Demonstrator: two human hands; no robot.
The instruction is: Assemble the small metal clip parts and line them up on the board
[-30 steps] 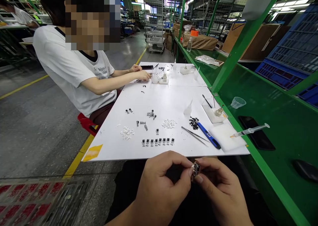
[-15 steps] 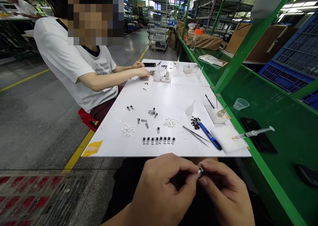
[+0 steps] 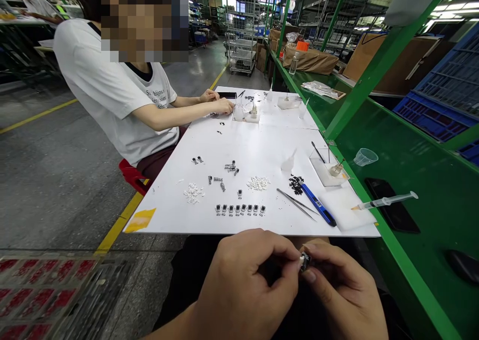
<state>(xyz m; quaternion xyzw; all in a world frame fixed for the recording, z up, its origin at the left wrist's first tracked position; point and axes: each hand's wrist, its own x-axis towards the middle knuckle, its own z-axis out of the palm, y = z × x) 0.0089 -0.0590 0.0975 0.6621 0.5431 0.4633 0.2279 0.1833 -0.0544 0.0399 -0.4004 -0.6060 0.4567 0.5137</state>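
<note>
Pinching a tiny black-and-silver component (image 3: 305, 261) right there between the fingertips of both hands, the left hand (image 3: 243, 280) and right hand (image 3: 344, 290) curled in narrow and close together, holding it just off the near edge of the white counter (image 3: 168, 215)! Out on that surface, a neat row of small metal clips (image 3: 239, 210) sits near steel tweezers (image 3: 297, 204), neither touched.

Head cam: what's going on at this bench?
The person's left hand and right hand pinch a small metal-and-black component between them, just past the edge of a white worktable. On the table lie a row of small metal parts, loose white pieces and tweezers. At the far end, a co-worker's hands are at the table.
</note>
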